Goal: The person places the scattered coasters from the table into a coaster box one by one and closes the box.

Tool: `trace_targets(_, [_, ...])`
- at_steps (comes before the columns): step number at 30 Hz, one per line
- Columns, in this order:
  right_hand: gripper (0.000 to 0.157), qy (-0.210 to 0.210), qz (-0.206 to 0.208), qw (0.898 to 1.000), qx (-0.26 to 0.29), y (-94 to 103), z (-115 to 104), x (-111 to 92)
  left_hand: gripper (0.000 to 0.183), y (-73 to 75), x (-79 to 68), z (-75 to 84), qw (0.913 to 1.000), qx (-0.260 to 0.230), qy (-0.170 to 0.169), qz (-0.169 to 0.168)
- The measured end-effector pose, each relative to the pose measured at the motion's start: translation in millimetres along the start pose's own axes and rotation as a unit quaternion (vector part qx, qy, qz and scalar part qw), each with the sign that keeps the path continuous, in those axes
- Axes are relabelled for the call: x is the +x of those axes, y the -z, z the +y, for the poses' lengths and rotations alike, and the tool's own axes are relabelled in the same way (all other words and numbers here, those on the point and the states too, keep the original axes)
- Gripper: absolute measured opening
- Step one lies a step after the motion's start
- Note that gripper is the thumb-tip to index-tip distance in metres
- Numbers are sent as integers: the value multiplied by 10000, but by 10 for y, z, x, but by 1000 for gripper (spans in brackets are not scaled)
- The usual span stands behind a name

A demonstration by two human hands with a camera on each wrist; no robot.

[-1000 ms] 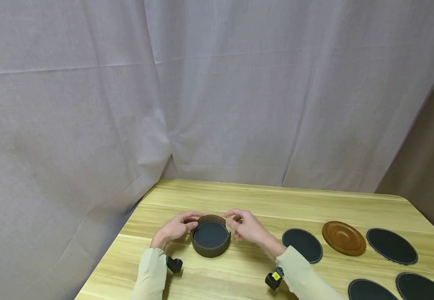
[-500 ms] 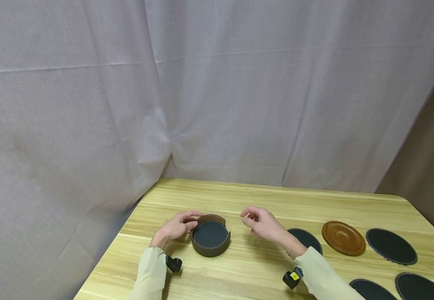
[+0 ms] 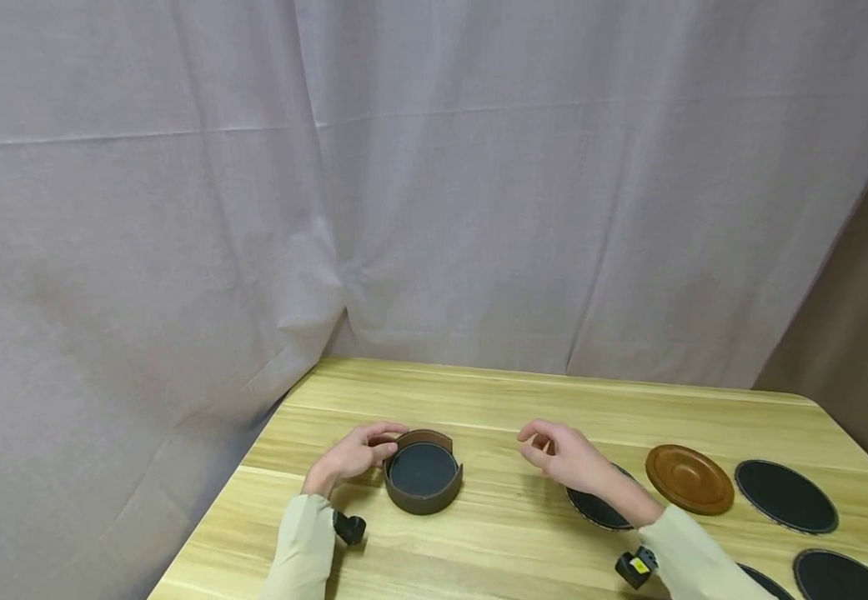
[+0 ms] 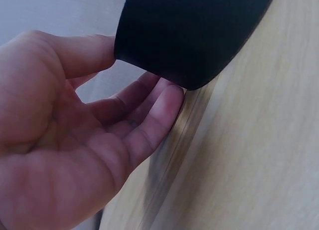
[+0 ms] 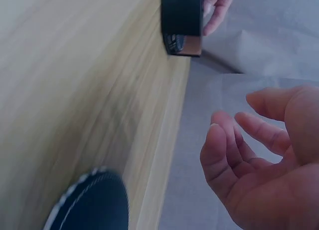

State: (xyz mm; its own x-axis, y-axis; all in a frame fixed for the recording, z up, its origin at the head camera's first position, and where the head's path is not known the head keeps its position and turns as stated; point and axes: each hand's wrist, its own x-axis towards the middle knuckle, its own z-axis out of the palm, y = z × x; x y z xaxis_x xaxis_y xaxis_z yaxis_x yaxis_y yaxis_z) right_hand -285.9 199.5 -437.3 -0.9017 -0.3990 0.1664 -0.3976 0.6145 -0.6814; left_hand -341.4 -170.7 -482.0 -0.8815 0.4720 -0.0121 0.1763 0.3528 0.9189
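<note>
A round dark brown coaster holder (image 3: 422, 503) with a gap in its wall stands on the wooden table. Inside it lies a black coaster (image 3: 422, 468). My left hand (image 3: 351, 454) holds the holder's left side; in the left wrist view the thumb meets one edge of the dark wall (image 4: 174, 35) and the fingertips another. Off to the right, my right hand (image 3: 564, 457) is in the air with loosely bent fingers and nothing in them. Below its forearm a black stitched coaster (image 3: 594, 510) is partly hidden; the right wrist view shows part of that coaster (image 5: 94, 205).
Farther right lie a brown round disc with a raised ring (image 3: 690, 479) and a black coaster (image 3: 786, 497). Two more black coasters, one at the lower right (image 3: 850, 577), are cut by the frame edge. A grey curtain (image 3: 449, 208) hangs behind the table (image 3: 471, 550).
The right hand has left the holder's right side and travelled right, over toward the nearest loose coaster. My left hand and the holder have stayed in place.
</note>
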Motion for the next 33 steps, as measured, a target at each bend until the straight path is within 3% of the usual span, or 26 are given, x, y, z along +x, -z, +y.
trace_targets(5, [24, 142, -82, 9991, -379, 95, 90, -87, 39, -2, 8, -7, 10000, -47, -6, -34])
trace_targets(21, [28, 60, -280, 9964, -802, 364, 336, -308, 38, -1, 25, 3, 10000, -50, 6, -26])
trace_targets(33, [44, -598, -663, 9877, -1286, 588, 549, -434, 37, 5, 11, 30, 10000, -44, 67, -11])
